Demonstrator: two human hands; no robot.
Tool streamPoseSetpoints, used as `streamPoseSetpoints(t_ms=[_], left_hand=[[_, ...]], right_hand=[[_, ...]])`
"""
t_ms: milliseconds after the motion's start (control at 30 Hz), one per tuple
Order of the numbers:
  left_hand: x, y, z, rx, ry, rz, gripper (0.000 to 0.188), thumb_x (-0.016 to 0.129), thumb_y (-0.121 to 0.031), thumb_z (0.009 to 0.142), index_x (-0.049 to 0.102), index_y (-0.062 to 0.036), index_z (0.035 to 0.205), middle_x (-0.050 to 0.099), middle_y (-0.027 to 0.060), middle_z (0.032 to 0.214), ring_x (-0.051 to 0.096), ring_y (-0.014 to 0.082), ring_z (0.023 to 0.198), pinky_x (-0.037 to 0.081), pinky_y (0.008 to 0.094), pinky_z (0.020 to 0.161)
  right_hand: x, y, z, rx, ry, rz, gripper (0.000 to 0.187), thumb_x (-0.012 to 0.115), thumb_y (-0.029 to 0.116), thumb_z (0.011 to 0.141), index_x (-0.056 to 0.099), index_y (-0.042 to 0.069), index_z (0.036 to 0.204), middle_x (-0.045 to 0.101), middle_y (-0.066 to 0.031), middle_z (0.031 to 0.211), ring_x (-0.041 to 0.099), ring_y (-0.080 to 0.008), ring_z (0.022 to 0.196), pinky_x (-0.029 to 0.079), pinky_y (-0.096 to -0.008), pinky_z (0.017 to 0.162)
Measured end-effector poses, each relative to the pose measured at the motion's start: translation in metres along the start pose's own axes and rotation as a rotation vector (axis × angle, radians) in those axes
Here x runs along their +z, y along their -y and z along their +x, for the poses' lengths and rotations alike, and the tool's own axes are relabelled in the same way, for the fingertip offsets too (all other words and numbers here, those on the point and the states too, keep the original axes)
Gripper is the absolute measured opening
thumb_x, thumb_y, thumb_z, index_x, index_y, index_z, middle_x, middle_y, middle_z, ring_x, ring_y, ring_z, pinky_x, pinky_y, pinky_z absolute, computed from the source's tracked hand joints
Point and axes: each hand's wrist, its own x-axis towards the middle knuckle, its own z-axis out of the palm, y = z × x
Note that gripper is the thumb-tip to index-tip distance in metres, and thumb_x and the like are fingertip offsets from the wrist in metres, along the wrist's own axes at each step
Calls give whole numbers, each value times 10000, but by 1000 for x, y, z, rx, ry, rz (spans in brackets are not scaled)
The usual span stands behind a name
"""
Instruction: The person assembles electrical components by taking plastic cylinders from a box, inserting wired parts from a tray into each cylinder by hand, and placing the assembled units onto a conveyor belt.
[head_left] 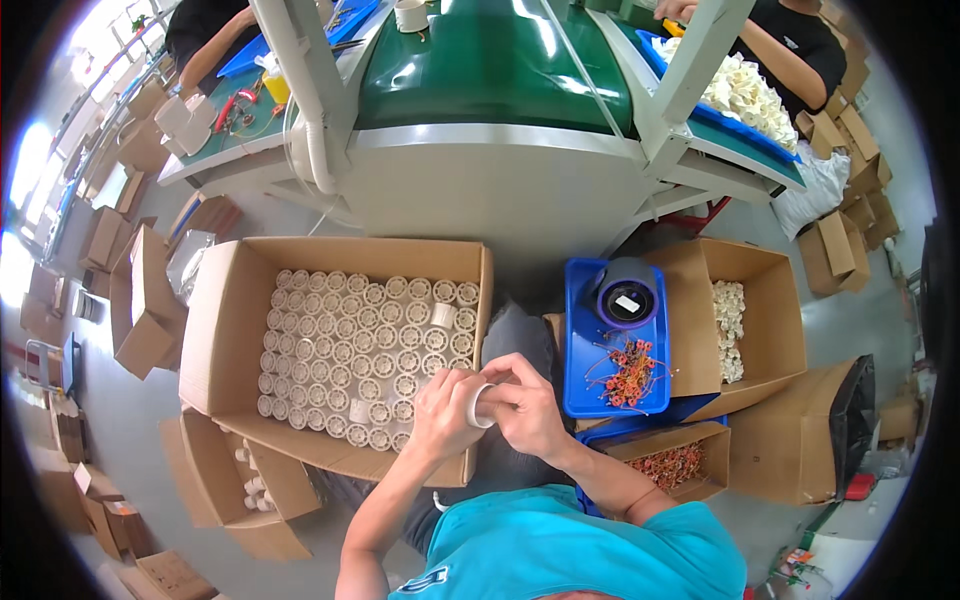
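My left hand (443,408) is closed around a white cylindrical plastic part (477,405), its open end turned toward my other hand. My right hand (529,412) is closed too, with its fingers bent and pinched at that open end. Whatever those fingers pinch is hidden. Both hands are above my lap, by the right edge of a large cardboard box (225,335). Rows of similar round white parts (345,340) fill this box, and a few lie on top. To the right, a blue tray (585,385) carries small red-orange pieces with wires (630,375) and a dark round container (627,293).
A cardboard box (775,280) with small white pieces stands right of the tray. Nearer me, a smaller box (715,460) contains more red-orange pieces. Ahead is a green conveyor belt (490,85). Two people work beside it, one by a blue tray of white parts (745,95).
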Motion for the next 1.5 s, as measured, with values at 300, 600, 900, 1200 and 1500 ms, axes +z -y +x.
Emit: streamPoseSetpoints(t_ms=[300,600,900,1200,1500], left_hand=[[-4,21,58,-33,85,30,520,862,-216,594,613,-78,1029,556,123,1083,546,317,1008,432,437,833],[-12,117,290,16,-321,136,628,784,-270,791,518,-15,1299,598,172,1152,608,360,1023,494,428,867],[-9,217,343,-48,-543,531,734,674,-280,889,301,98,1396,299,308,1426,349,458,1289,339,520,1055],[14,131,96,324,-273,227,462,713,15,738,482,-23,1137,512,176,1148,519,374,1047,426,500,883],[39,163,-150,-114,945,569,690,757,-445,744,541,-38,1257,456,194,1349,460,367,1219,448,491,936]], right_hand=[[-27,-1,17,-7,-164,-47,304,749,2,767,707,24,1067,635,-123,1061,646,-242,921,521,-319,818],[-83,-52,-21,156,-333,-305,273,725,44,805,707,23,1077,647,-123,1024,647,-214,848,521,-291,698],[-102,-141,-70,438,-276,-581,294,704,23,789,695,-2,1081,639,-165,1043,671,-263,820,534,-356,736],[-126,-225,-81,494,-102,-899,240,616,-4,778,652,27,1013,591,-223,983,628,-423,863,517,-490,752],[-135,-199,-72,486,-369,-1085,290,650,-63,722,648,-15,1007,544,-224,1078,566,-412,1017,486,-463,846]])
